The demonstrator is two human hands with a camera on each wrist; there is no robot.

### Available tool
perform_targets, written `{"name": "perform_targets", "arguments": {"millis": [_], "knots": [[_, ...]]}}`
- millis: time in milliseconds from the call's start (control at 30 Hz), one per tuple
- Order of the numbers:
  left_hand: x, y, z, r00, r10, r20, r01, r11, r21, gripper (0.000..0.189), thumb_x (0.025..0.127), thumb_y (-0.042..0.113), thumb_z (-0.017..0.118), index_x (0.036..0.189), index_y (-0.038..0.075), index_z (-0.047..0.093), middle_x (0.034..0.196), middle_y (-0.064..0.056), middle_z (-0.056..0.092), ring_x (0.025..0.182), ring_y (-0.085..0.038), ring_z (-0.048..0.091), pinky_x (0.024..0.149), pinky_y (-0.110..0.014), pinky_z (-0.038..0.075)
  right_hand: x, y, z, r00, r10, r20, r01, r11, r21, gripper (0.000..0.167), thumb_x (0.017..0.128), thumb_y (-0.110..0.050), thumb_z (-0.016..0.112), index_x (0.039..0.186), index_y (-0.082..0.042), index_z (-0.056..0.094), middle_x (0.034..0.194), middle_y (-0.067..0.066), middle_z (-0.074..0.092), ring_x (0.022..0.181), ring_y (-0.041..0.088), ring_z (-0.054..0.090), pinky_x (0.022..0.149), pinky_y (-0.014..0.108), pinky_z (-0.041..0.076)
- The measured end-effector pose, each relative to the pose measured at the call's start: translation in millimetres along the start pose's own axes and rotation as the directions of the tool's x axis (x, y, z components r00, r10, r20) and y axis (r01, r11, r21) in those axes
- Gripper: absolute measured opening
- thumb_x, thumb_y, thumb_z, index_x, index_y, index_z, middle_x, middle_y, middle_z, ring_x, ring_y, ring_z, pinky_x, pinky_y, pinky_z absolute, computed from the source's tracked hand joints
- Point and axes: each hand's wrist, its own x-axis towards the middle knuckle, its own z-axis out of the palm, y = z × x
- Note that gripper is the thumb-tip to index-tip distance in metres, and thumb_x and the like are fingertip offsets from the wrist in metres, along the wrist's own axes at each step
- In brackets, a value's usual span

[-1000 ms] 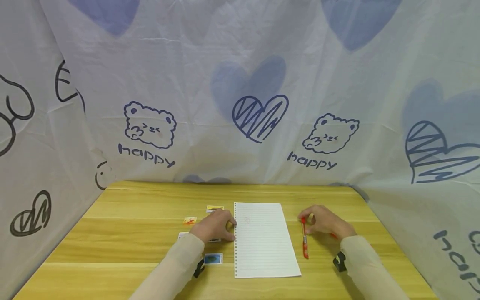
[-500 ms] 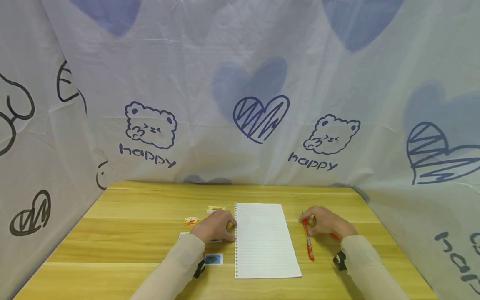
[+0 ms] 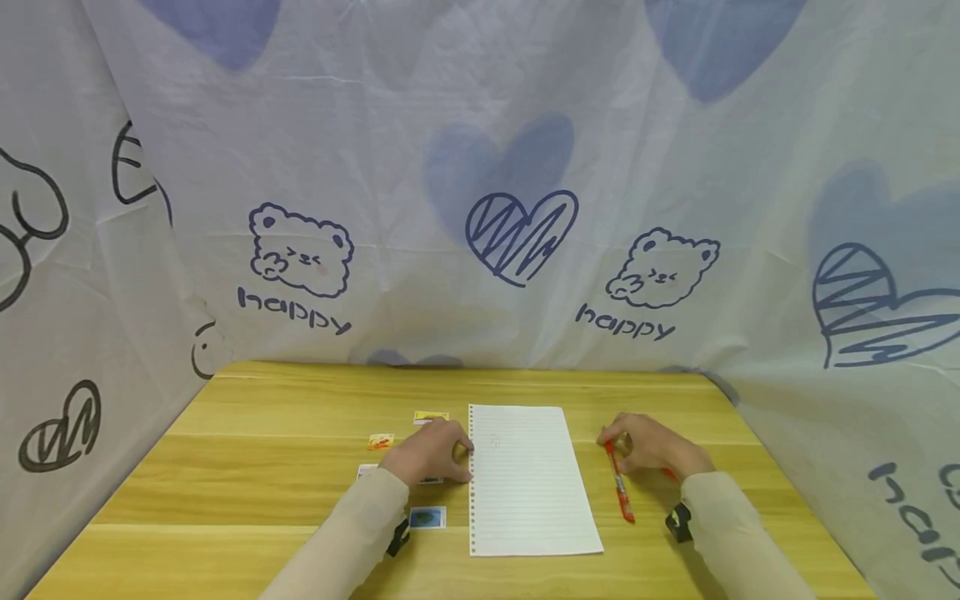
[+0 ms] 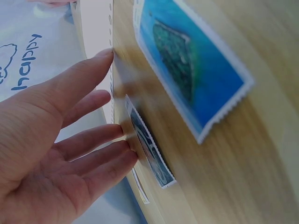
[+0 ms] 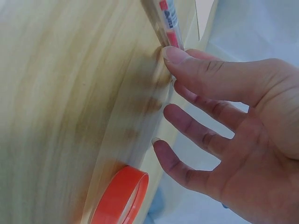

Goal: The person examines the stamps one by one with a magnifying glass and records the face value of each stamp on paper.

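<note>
A lined sheet of paper [image 3: 532, 492] with punched holes down its left side lies mid-table, with a small faint mark near its top left. My left hand [image 3: 429, 452] rests at that holed edge, its thumb and fingertips spread along it. In the left wrist view, a blue stamp [image 4: 182, 60] and a darker stamp [image 4: 149, 147] lie beside those fingers. To the right of the sheet, my right hand [image 3: 648, 443] pinches one end of a red pen [image 3: 621, 487] between thumb and fingers. The pen's clear barrel [image 5: 170, 21] shows in the right wrist view.
An orange-red ring [image 5: 122, 196] stands on the table near the right hand, mostly hidden from the head view. More stamps lie left of the sheet, including a yellow one [image 3: 431, 417] and an orange-yellow one [image 3: 380, 442]. A printed cloth [image 3: 420, 275] hangs behind the table.
The pen's near end has swung to the right, so the pen now lies slanted, while my right hand stays almost in place. My left hand and the sheet have not visibly moved.
</note>
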Motion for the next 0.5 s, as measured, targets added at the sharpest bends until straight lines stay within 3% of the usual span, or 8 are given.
{"name": "perform_targets", "arguments": {"millis": [333,433,500], "knots": [[-1.0,0.5,0.2,1.000,-0.003,-0.004,0.003,1.000,0.015,0.041,0.080,0.021,0.090,0.116,0.005,0.078,0.125,-0.011,0.074,0.112,-0.027,0.066,0.100,-0.047,0.053,-0.9,-1.6,-0.7,0.999,0.037,0.010,-0.037,0.999,0.018,0.042,0.075,0.002,0.086,0.115,-0.005,0.078,0.115,0.012,0.070,0.110,0.033,0.063,0.104,0.059,0.048],[-1.1,0.3,-0.1,1.000,0.006,-0.002,-0.006,1.000,0.023,0.040,0.080,0.021,0.090,0.115,0.006,0.078,0.124,-0.009,0.075,0.113,-0.028,0.066,0.100,-0.046,0.053,-1.1,-1.4,-0.1,0.999,0.046,0.006,-0.046,0.999,0.023,0.041,0.075,0.003,0.086,0.115,-0.006,0.078,0.116,0.012,0.070,0.111,0.034,0.063,0.104,0.059,0.048],[-0.7,-0.8,0.0,1.000,0.020,0.000,-0.020,1.000,0.022,0.040,0.081,0.021,0.089,0.116,0.007,0.078,0.124,-0.010,0.075,0.105,-0.025,0.066,0.093,-0.043,0.054,-1.5,-0.7,0.1,0.999,0.048,0.005,-0.049,0.999,0.019,0.041,0.075,0.003,0.085,0.115,-0.007,0.078,0.117,0.013,0.070,0.110,0.034,0.063,0.103,0.059,0.049]]}}
